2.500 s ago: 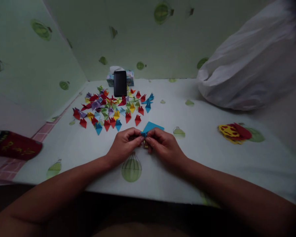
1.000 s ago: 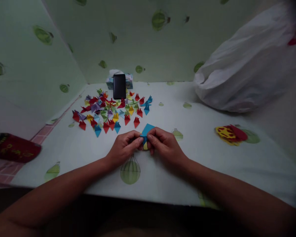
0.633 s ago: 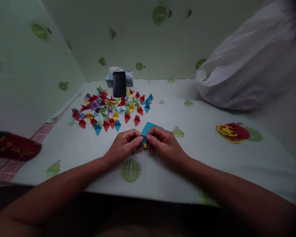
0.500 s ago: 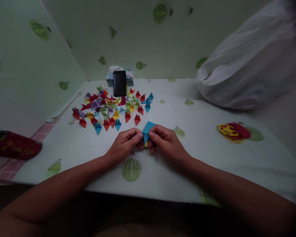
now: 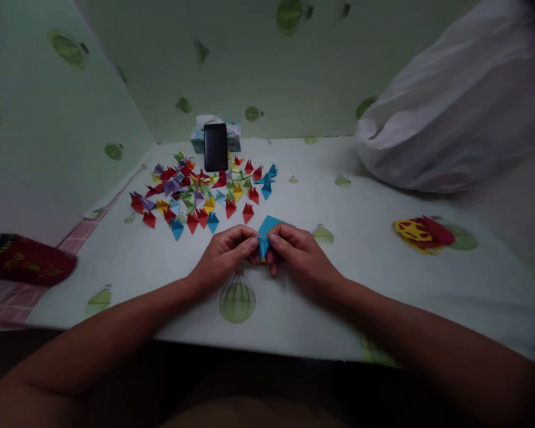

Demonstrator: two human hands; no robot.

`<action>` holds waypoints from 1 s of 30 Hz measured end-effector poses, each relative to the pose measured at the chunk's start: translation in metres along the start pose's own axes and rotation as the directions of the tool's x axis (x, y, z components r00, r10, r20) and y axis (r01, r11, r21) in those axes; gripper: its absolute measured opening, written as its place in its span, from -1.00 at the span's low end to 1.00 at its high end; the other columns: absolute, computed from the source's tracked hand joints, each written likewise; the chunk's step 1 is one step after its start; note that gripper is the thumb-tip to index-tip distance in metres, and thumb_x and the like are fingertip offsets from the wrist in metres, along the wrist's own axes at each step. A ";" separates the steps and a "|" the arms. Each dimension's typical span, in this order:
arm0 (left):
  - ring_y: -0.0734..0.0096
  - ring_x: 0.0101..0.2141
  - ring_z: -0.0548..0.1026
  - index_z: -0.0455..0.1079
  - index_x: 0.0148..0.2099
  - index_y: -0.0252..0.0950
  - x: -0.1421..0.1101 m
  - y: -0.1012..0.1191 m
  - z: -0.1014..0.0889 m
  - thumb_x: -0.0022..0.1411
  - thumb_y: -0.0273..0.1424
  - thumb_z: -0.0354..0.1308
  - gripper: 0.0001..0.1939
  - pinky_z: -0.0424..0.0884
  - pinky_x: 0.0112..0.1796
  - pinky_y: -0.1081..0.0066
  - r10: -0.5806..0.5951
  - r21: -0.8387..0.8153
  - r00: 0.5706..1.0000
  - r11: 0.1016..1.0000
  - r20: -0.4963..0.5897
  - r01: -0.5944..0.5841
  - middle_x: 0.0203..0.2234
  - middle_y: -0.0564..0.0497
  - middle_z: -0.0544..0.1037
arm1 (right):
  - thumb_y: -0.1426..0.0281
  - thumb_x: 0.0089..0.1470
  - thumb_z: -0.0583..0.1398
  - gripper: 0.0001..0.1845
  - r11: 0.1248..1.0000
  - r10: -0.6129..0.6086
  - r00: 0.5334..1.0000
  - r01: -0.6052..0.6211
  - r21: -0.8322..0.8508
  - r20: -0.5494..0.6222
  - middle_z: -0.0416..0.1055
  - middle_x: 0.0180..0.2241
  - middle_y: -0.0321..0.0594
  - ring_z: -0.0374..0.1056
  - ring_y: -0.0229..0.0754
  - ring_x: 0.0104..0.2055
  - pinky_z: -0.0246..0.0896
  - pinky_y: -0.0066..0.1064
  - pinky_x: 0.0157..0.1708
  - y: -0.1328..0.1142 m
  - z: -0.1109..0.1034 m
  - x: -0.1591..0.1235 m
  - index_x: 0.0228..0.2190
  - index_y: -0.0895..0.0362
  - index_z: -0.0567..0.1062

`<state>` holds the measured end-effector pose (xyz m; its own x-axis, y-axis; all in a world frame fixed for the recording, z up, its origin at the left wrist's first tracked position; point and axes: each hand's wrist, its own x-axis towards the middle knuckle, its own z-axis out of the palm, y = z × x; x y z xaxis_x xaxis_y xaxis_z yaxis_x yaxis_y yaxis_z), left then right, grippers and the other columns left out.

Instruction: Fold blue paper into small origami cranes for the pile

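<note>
Between my two hands, low over the table, is a partly folded piece of blue origami paper. My left hand pinches its left side with thumb and fingers. From the other side my right hand pinches it too, thumb on the front. A narrow blue flap points down between the thumbs, with a bit of yellow at its lower tip. The fingertips behind the paper are partly hidden. Just beyond my left hand lie many small folded paper cranes in red, blue, yellow, green and purple.
A black phone leans on a tissue box behind the cranes. A red can is at the left edge. Yellow and red cut-out pieces lie to the right, below a big white plastic bag. The tablecloth has balloon prints.
The blue paper's front flap looks narrower and more folded in between my thumbs, and more blue shows behind my right fingers. Both hands keep their grip; the view has shifted slightly.
</note>
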<state>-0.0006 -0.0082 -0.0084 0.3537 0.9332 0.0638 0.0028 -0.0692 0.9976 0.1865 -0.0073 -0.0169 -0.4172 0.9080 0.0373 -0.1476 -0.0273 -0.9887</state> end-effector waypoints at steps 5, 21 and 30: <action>0.50 -0.46 0.49 0.48 -0.23 -0.33 0.000 0.000 -0.001 0.29 -0.34 0.22 -0.86 0.44 -0.36 0.47 0.018 0.011 1.000 1.000 0.015 -0.018 -0.50 0.05 0.53 | 0.16 0.29 0.17 -0.66 1.000 -0.014 1.000 0.015 -0.010 0.012 0.42 -0.53 -0.35 0.33 -0.35 -0.58 0.23 -0.44 -0.49 0.001 0.000 0.000 -0.43 0.12 0.36; 0.48 -0.43 0.52 0.39 -0.26 -0.31 -0.003 0.000 0.000 0.20 -0.40 0.27 -0.88 0.46 -0.38 0.47 0.145 0.136 0.985 0.982 -0.096 -0.131 -0.45 0.04 0.52 | 0.16 0.32 0.14 -0.72 0.999 -0.013 1.000 0.012 0.043 0.015 0.40 -0.48 -0.38 0.32 -0.36 -0.57 0.19 -0.44 -0.49 0.001 0.003 -0.001 -0.32 0.11 0.36; 0.46 -0.33 0.49 0.36 -0.30 -0.28 -0.003 -0.002 0.001 0.18 -0.50 0.22 -0.92 0.47 -0.34 0.48 0.349 0.369 0.928 0.885 -0.127 -0.283 -0.31 -0.01 0.49 | 0.18 0.14 0.30 -0.71 1.000 0.017 0.999 -0.017 -0.008 0.039 0.34 -0.58 -0.41 0.26 -0.32 -0.56 0.17 -0.43 -0.47 -0.001 0.002 -0.001 -0.41 0.10 0.37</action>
<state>-0.0005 -0.0108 -0.0109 0.2109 0.8868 0.4112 0.2472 -0.4553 0.8553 0.1857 -0.0090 -0.0156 -0.4543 0.8905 0.0261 -0.1332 -0.0389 -0.9903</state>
